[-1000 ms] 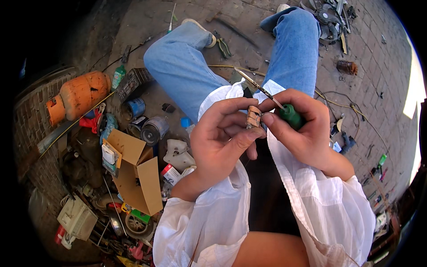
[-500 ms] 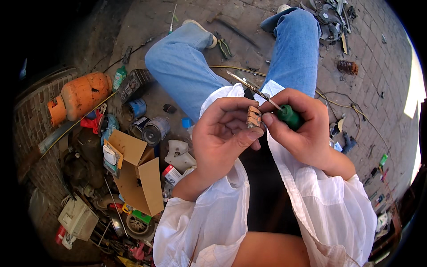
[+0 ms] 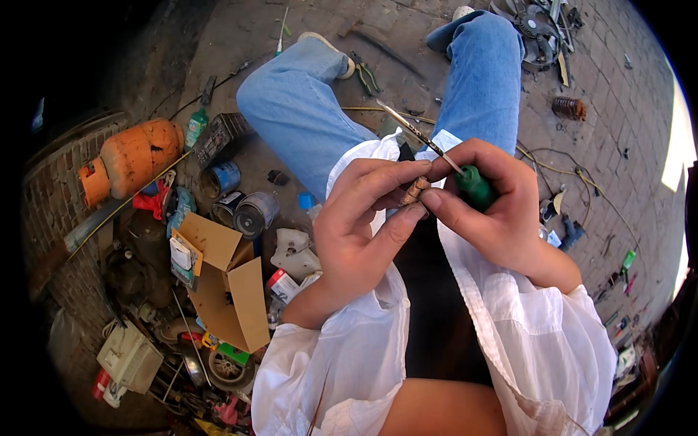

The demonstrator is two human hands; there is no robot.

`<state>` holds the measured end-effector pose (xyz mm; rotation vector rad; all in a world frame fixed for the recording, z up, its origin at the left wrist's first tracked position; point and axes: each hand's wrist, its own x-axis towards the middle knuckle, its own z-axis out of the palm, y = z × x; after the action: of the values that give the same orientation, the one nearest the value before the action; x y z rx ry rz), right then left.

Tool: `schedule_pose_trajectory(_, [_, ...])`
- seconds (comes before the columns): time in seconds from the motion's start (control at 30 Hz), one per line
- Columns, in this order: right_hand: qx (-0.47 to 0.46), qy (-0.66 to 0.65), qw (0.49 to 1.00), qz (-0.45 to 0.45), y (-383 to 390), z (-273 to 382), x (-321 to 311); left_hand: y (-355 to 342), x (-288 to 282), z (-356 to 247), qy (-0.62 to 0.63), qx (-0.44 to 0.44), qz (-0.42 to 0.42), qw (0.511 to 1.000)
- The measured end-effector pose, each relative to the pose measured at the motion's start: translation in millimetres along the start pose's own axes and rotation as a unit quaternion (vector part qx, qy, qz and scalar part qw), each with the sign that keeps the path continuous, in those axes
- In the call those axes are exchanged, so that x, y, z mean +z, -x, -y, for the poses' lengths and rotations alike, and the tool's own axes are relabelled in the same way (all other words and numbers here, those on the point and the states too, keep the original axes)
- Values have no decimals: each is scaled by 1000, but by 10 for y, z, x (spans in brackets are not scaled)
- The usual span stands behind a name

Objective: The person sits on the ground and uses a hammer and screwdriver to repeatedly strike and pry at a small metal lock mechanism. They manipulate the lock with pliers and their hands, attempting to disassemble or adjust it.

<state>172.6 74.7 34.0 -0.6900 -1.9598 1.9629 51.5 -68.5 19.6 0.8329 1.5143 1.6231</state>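
Observation:
My left hand [image 3: 371, 214] holds a small copper-coloured cylinder with dark grooves [image 3: 414, 190] between thumb and fingertips, just above my lap. It looks like a motor commutator, tilted to the upper right. The thumb and forefinger tips of my right hand [image 3: 487, 200] meet its right end. In that same right hand rests a screwdriver [image 3: 474, 189] with a green handle. Its dark-marked shaft points up and left, past the cylinder and clear of it. The lower part of the handle is hidden in the palm.
On the left lie an orange gas cylinder [image 3: 142, 156], an opened cardboard box [image 3: 225, 291], paint cans [image 3: 254, 214] and mixed scrap. Pliers [image 3: 367, 76] lie between my feet. A rusty coil [image 3: 568, 108] and a fan-like part [image 3: 538, 29] sit at the far right.
The copper-coloured cylinder has turned from nearly upright to slanted. My left fingers have shifted round it, and the screwdriver's tip has moved slightly up and right.

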Motion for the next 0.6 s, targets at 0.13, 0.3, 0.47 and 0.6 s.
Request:
schedule_pose_trajectory(0.13, [-7,17,1000,5,3,1,-7,45,73,20,69,-22,-51,996])
schedule_pose_trajectory(0.3, [-22,21,1000,-4,-2,-26,3,27,67,76,-3,83,-85,993])
schedule_pose_trajectory(0.47, [-33,12,999,7,7,-32,-8,35,60,40,-114,111,-119,980])
schedule_pose_trajectory(0.6, [-14,9,1000,6,20,-12,-7,31,55,12,-108,104,-118,982])
